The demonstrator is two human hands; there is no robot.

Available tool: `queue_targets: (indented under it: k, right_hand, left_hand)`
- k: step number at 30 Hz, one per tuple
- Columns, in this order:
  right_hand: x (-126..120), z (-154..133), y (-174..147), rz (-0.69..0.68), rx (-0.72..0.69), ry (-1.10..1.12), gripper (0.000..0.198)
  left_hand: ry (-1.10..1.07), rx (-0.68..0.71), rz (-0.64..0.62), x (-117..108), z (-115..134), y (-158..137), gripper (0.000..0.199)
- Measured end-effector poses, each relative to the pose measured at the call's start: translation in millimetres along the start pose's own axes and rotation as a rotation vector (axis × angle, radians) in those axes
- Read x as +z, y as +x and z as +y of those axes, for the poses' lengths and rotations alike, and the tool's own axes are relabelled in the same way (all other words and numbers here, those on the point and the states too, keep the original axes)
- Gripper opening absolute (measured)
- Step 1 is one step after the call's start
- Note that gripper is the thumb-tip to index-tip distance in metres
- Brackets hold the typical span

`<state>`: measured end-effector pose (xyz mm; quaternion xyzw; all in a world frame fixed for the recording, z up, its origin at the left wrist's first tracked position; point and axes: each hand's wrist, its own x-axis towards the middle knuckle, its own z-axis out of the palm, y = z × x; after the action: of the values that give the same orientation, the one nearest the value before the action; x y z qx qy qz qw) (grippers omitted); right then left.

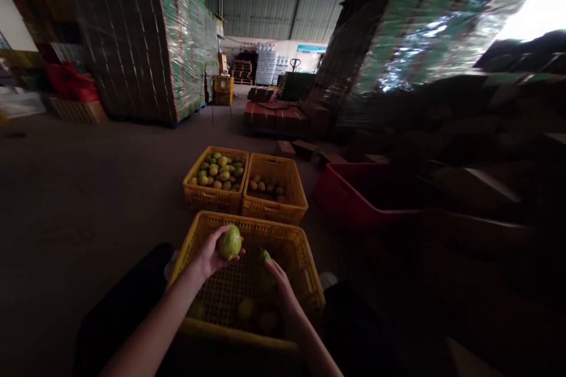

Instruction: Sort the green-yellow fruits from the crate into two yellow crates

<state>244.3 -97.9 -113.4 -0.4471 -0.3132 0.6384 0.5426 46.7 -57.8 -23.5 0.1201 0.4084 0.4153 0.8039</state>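
**My left grip cups a glossy green fruit over a yellow crate**

From the head view, in a dim warehouse, my left grip is wrapped around the green fruit from below and behind, thumb along its upper side and fingertips showing past its lower right. The fruit is raised above the near crate, its shiny skin catching the light. My right grip is grasping a second fruit, the thumb near its top; my hand and the shadow hide most of it, so how far the fingers wrap around I cannot tell. Below, a few loose fruits lie in shade on the slatted crate floor.

I judge the green fruit to be fairly light and firm, its rind stiff but liable to bruise if squeezed hard or dropped on the slats. The smooth, rounded surface may slip, so the best hold is around its widest part, thumb opposite the fingers, palm underneath.

Just beyond the near crate, two more yellow crates stand side by side on the floor: the left rear crate is well stocked with green and yellow fruit, the right rear crate holds fewer. A red bin sits to their right.
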Motion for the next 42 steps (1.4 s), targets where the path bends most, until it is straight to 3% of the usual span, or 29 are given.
queue_targets:
  k: [4,7,11,16,20,26,31,34,38,42]
  right_hand:
    - [-3,-5,6,0.007,0.021,0.057,0.031]
    - [6,-16,3,-0.041,0.090,0.116,0.036]
    - [20,-30,-2,-0.058,0.077,0.142,0.036]
    - [25,-41,-1,-0.012,0.197,0.294,0.029]
    - [19,-44,8,-0.017,0.237,0.420,0.025]
    - [17,-40,23,-0.114,0.175,0.551,0.036]
    - [23,-43,17,-0.118,0.223,0.603,0.025]
    - [25,-47,11,-0.089,0.248,0.581,0.032]
    - [25,-52,6,-0.017,0.228,0.501,0.027]
    - [24,-57,2,-0.042,0.192,0.444,0.033]
  left_hand:
    - [-0.097,0.012,0.006,3,4,2,0.025]
    - [-0.141,0.006,0.001,5,8,2,0.021]
    - [-0.264,0.072,0.016,8,14,1,0.017]
    - [-0.392,0.065,-0.228,12,18,0,0.031]
    - [-0.431,0.068,-0.262,14,9,0,0.027]
    - [-0.373,0.042,-0.283,8,-13,9,0.037]
    - [-0.281,0.145,-0.391,6,-23,17,0.039]
    - [-0.189,0.101,-0.440,3,-26,19,0.036]
    - [-0.111,0.080,-0.511,-2,-27,22,0.030]
    - [-0.096,0.096,-0.518,-2,-22,23,0.029]
